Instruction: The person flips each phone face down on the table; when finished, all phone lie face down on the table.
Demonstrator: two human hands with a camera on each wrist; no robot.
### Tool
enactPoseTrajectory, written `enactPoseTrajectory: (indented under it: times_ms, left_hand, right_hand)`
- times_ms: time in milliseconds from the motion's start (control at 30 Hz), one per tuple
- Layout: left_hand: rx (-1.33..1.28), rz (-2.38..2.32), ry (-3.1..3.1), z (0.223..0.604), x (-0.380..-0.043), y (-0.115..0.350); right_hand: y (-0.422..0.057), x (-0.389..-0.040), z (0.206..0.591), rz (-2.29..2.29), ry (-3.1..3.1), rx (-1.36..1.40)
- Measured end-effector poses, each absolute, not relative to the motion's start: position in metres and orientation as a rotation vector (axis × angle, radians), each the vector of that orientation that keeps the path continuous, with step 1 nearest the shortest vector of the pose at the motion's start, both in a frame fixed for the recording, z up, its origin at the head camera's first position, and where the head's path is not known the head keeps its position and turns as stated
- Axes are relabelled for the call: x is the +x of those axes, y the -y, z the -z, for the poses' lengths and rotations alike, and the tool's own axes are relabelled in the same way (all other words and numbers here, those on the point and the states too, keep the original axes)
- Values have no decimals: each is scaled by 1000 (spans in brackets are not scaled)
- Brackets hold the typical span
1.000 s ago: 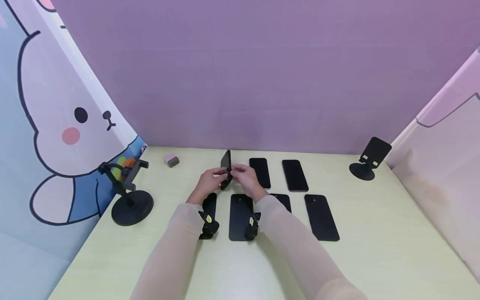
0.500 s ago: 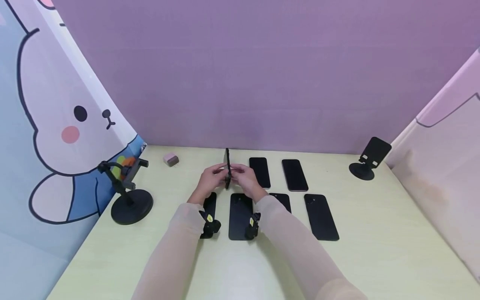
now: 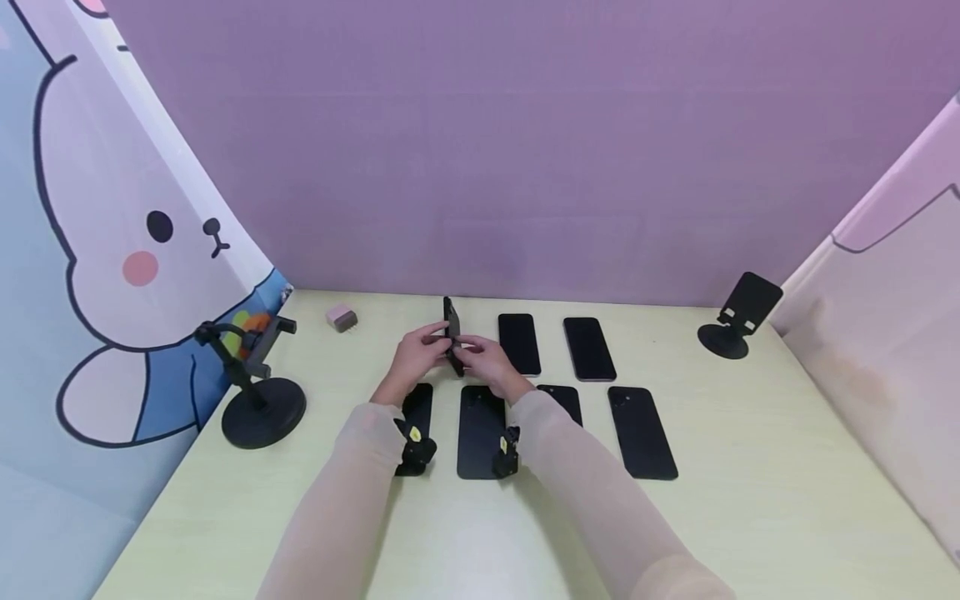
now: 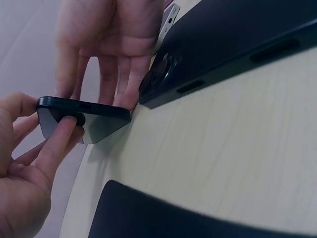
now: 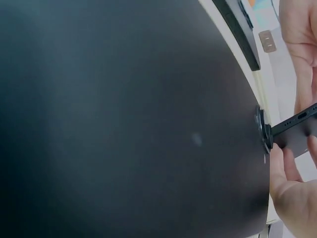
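Both hands hold one black smartphone (image 3: 453, 320) upright, nearly edge-on in the head view, above the front row of phones. My left hand (image 3: 412, 360) pinches it from the left, and my right hand (image 3: 489, 364) pinches it from the right. In the left wrist view the phone's (image 4: 106, 126) bottom edge with its port faces the camera. There a left fingertip (image 4: 67, 126) presses against one broad face, while right-hand fingers (image 4: 106, 82) reach the other side. Only part of the phone (image 5: 297, 126) shows in the right wrist view.
Two phones (image 3: 519, 343) (image 3: 589, 348) lie in the back row, several others (image 3: 643, 433) (image 3: 472, 442) in front, some partly hidden by the forearms. A black stand (image 3: 264, 408) is at left, another stand (image 3: 738, 321) at far right. A small charger plug (image 3: 342, 318) lies behind left.
The held phone has turned between the fingers, from showing a face, to edge-on, to slightly angled with its top leaning left. Both hands have shifted slightly left; the other phones stay put.
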State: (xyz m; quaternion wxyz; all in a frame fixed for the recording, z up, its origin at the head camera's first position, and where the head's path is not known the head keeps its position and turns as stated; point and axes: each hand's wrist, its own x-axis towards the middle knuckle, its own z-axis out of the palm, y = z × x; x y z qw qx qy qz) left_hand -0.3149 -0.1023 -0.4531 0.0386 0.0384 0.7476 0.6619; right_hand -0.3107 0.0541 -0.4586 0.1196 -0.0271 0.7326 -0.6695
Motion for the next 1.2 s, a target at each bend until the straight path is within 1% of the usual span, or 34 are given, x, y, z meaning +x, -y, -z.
enactPoseTrajectory:
  times_ms: [200, 367, 500, 633, 867, 1200]
  left_hand:
    - [109, -1893, -2446, 446, -315, 108]
    - [136, -1579, -2714, 441, -316, 111]
    - [153, -1353, -2826, 444, -316, 114]
    - [159, -1228, -2869, 450, -316, 116]
    - [118, -1135, -2916, 457, -317, 116]
    - [74, -1110, -2875, 462, -318, 117]
  right_hand:
    - [-53, -310, 459, 1825, -2263, -115]
    - [-53, -308, 461, 1635, -2426, -146]
    - [-52, -309, 462, 1505, -2535, -162]
    - [-50, -310, 462, 1379, -2648, -171]
    - [-46, -315, 462, 1165, -2770, -203]
    - [-41, -318, 460, 1039, -2816, -234]
